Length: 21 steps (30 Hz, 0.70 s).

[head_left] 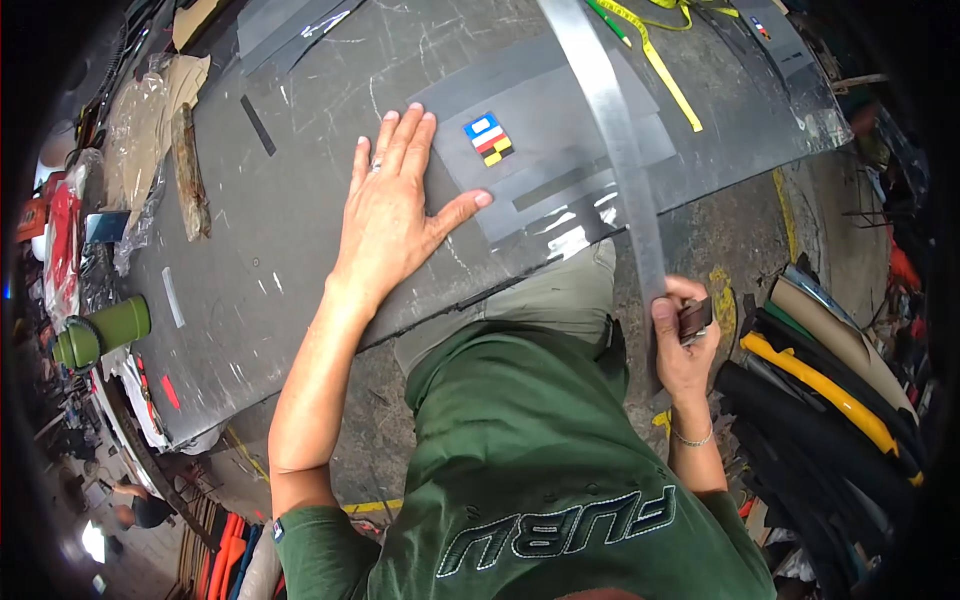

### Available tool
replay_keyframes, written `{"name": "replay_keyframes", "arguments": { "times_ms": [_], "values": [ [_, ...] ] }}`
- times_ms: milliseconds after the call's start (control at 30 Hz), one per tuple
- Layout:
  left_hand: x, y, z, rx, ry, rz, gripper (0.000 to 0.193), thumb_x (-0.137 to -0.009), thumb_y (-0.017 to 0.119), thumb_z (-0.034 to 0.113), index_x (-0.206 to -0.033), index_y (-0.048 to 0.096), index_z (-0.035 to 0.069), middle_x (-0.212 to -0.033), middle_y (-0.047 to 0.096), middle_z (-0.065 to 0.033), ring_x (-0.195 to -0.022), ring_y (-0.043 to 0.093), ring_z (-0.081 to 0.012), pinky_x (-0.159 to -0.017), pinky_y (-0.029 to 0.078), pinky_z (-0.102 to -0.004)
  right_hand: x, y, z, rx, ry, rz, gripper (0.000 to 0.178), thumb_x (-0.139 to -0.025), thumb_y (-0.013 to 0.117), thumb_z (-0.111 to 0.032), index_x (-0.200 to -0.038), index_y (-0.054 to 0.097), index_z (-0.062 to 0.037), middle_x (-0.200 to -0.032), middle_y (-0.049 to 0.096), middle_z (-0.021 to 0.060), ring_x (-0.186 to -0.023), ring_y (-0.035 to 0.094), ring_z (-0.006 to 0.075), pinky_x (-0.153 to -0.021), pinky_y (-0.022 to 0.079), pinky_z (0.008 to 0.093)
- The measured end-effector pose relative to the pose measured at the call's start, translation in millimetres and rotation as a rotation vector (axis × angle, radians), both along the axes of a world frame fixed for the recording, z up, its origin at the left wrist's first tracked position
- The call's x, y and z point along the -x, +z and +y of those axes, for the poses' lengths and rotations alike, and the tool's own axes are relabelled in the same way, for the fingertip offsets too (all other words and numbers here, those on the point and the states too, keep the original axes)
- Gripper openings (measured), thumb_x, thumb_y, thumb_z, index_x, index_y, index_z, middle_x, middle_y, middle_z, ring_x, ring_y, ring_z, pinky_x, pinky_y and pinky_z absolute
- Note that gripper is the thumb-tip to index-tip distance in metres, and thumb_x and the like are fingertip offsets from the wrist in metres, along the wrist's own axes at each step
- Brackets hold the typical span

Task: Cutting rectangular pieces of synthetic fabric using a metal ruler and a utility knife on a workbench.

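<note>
My left hand (390,225) lies flat on the dark worktable (290,200), fingers stretched out. Its fingertips and thumb touch the left edge of a thin grey sheet (560,110), which bears a small blue, white, red, black and yellow patch (488,138). On the right, my right hand (686,345) is closed near the lower end of a long metal ruler (612,110). The ruler runs away from me across the sheet and overhangs the table's near edge. A small dark brown object (695,320) shows between the right fingers; its kind is unclear.
A yellow tape measure (660,65) and a green pencil (608,22) lie at the far side. More grey sheets (290,30) rest at the far left. A green bottle (105,332) lies near the left edge. Rolls of material (820,390) stand to the right.
</note>
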State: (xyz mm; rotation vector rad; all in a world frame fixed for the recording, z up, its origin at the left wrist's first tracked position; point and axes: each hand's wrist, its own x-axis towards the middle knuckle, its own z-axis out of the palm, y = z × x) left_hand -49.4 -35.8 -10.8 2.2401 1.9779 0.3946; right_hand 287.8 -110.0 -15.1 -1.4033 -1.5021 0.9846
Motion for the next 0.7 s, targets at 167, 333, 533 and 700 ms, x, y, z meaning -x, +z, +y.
{"name": "replay_keyframes", "arguments": {
  "times_ms": [167,333,533,700],
  "values": [
    [-0.1,2.1,8.7,0.014,-0.034,0.037,0.092,-0.097,0.064,0.06,-0.158,0.036,-0.003,-0.167,0.033,-0.0203,-0.158,0.025,-0.0357,-0.129,0.017,-0.0532,31.6,-5.4,-9.2,-0.009,0.157,0.078,0.037,-0.098,0.072,-0.007,-0.134,0.065,-0.0011,-0.105,0.068,0.0041,-0.083,0.057,0.0082,-0.076,0.047,0.0229],
    [7.8,14.4,-2.5,0.015,0.061,-0.311,0.071,-0.107,0.057,0.034,-0.16,0.028,-0.003,-0.168,0.027,-0.0246,-0.156,0.027,-0.0387,-0.127,0.026,-0.0454,40.7,-5.7,-26.1,0.099,0.257,0.0,0.035,-0.097,0.071,-0.001,-0.131,0.067,-0.0024,-0.121,0.075,0.0137,-0.1,0.071,0.0168,-0.086,0.054,0.0296],
    [14.9,9.6,10.6,-0.033,-0.159,-0.155,0.084,-0.096,0.072,0.045,-0.155,0.036,-0.003,-0.161,0.037,-0.0242,-0.152,0.034,-0.0405,-0.126,0.028,-0.0497,53.4,4.6,-22.8,0.023,0.276,-0.101,0.047,-0.088,0.072,0.007,-0.133,0.065,-0.0032,-0.117,0.075,0.0186,-0.1,0.076,0.0348,-0.084,0.059,0.0363],
    [14.9,1.9,18.9,-0.027,-0.212,-0.057,0.095,-0.089,0.074,0.059,-0.152,0.042,-0.005,-0.16,0.039,-0.0251,-0.152,0.034,-0.0385,-0.128,0.024,-0.0517,63.8,16.1,-12.6,0.142,0.273,-0.088,0.053,-0.087,0.078,0.001,-0.138,0.063,-0.0036,-0.117,0.074,0.0169,-0.093,0.073,0.0265,-0.081,0.057,0.0333]
  ]
}}
